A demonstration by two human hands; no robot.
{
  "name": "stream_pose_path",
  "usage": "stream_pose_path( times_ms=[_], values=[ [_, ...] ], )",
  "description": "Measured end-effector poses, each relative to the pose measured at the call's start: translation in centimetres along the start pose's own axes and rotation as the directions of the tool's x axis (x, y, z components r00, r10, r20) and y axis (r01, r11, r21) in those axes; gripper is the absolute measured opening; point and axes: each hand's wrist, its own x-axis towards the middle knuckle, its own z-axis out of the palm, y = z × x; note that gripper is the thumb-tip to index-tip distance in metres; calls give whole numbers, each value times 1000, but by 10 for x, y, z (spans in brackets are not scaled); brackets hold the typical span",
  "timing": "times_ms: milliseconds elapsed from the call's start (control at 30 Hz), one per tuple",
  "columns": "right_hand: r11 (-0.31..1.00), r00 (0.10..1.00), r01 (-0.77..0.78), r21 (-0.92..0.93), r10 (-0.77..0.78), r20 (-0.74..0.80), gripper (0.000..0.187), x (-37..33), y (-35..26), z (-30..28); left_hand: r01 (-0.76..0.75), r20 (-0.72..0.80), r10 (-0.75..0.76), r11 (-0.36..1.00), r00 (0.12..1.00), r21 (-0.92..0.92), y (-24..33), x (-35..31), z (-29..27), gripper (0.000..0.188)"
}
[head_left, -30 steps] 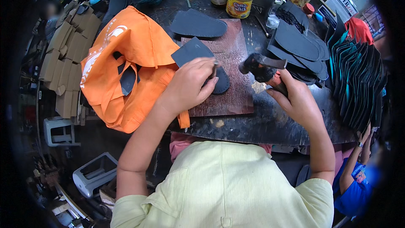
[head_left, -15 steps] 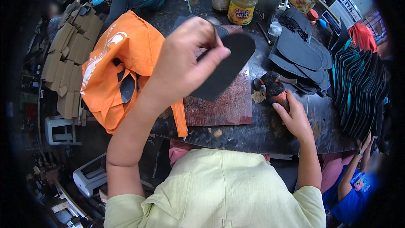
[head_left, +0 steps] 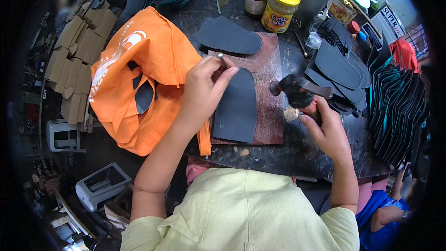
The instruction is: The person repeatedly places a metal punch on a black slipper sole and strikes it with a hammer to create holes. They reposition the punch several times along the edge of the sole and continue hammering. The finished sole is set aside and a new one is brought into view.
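Observation:
A black sole-shaped piece [head_left: 236,107] with a line of small holes along its edge lies flat on a reddish-brown board [head_left: 272,125]. At the piece's rounded far end, my left hand [head_left: 204,86] pinches a short metal punch [head_left: 221,57]; its lower end is hidden behind my fingers. Off the board's right side, my right hand [head_left: 327,128] is wrapped round the handle of a hammer [head_left: 298,92] with black wrapping about its head. A second black sole-shaped piece [head_left: 227,37] rests across the board's far left corner.
To the left lies an orange cloth bag [head_left: 158,56]. Two jars, one with a yellow lid [head_left: 281,14], stand at the back. Cut black pieces [head_left: 337,72] and a long row of black and teal ones [head_left: 395,111] fill the right. Another person's arm [head_left: 388,216] shows at lower right.
The black piece that my left hand held up now lies on the board, and that hand has come down to its far end with the punch. My right hand has turned the hammer slightly.

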Motion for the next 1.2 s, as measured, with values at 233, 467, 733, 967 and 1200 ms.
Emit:
stream_pose_path(
  times_ms=[233, 467, 733, 967, 1200],
  values=[
    [972, 988, -8, -235, 44, 146, 37, 23, -3, 13, 136, 161, -142, 989, 977, 50, -17, 28, 29, 12],
    [988, 990, -55, -142, 72, 121, 38, 16, 4, 13, 59, 206, -86, 989, 975, 136, -25, 31, 27, 14],
    [990, 992, -15, -139, 33, 124, 36, 24, -17, -1, 0, 189, -28, 989, 982, 148, -23, 30, 30, 15],
    [982, 988, 151, -109, -147, 50, 41, 27, -45, -32, -76, 200, 41, 982, 979, 172, -18, 31, 30, 21],
    [786, 855, 499, 365, -378, -354, 55, 42, -50, -5, -174, 211, 123, 955, 970, 242, -16, 26, 34, 15]
  ],
)
